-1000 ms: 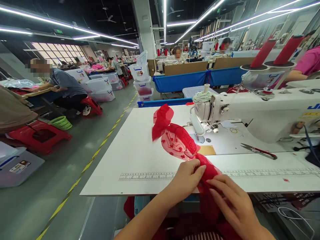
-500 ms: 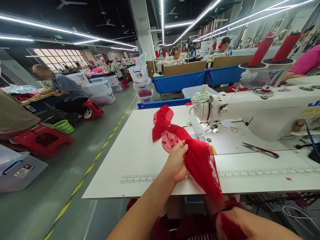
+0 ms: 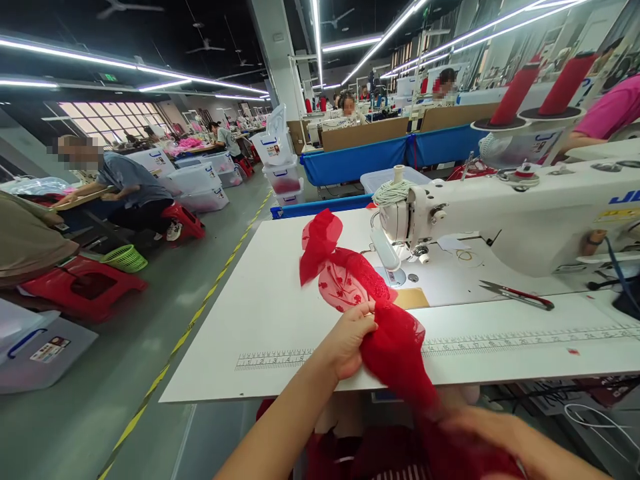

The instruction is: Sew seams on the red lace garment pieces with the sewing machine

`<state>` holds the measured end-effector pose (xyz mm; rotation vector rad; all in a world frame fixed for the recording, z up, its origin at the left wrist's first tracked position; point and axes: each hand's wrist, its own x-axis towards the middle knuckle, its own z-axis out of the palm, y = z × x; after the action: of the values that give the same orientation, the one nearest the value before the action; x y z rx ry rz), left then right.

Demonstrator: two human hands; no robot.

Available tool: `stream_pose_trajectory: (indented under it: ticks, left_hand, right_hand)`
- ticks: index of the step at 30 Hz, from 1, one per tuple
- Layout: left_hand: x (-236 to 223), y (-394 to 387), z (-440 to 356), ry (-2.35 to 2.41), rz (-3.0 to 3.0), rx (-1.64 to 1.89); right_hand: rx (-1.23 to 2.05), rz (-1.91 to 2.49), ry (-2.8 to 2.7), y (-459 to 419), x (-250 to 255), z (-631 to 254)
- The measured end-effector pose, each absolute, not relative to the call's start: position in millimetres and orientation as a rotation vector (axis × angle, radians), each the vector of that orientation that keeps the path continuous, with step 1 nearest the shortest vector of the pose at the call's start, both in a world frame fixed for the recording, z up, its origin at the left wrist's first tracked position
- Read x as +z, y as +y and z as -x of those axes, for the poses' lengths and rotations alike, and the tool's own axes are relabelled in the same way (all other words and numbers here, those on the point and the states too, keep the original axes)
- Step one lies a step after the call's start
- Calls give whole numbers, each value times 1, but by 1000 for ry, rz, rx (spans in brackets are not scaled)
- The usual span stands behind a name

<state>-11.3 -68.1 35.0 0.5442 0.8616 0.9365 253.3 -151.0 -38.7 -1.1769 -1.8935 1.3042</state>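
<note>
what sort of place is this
Probably a sewing workshop or garment factory: there is a sewing machine beside red fabric, red thread cones behind the machine, and a seated person farther off.

Numbers 1 to 5 on the tabletop ruler (image 3: 274,359), blue lettering (image 3: 625,197) starting "J" on the sewing machine (image 3: 525,217)

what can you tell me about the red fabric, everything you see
The red fabric looks soft, with a sheer, paler part bearing dark red motifs, and denser, bunched stretches. Its far end lies crumpled on the white table, left of the sewing machine. The left hand pinches it; from there it runs, gathered, over the table's near edge. The right hand, blurred, is at its lower stretch, grip unclear. Whether it is all one piece cannot be told.
</note>
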Motion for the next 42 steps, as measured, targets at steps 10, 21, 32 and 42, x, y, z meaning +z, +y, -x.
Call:
stream_pose_trajectory:
  ticks: [10, 21, 32, 42]
  left_hand:
    - [49, -75, 13, 820, -591, 975]
    - [28, -73, 22, 1331, -1618, 894]
    - [46, 17, 35, 2076, -2211, -87]
    - [19, 0, 13, 1508, -2623, 464]
  right_hand:
    - [2002, 845, -1001, -93, 24, -150]
    - [831, 1219, -1973, -28, 6, -183]
    - [635, 1374, -2008, -17, 15, -184]
    - [632, 1422, -1996, -12, 8, -185]
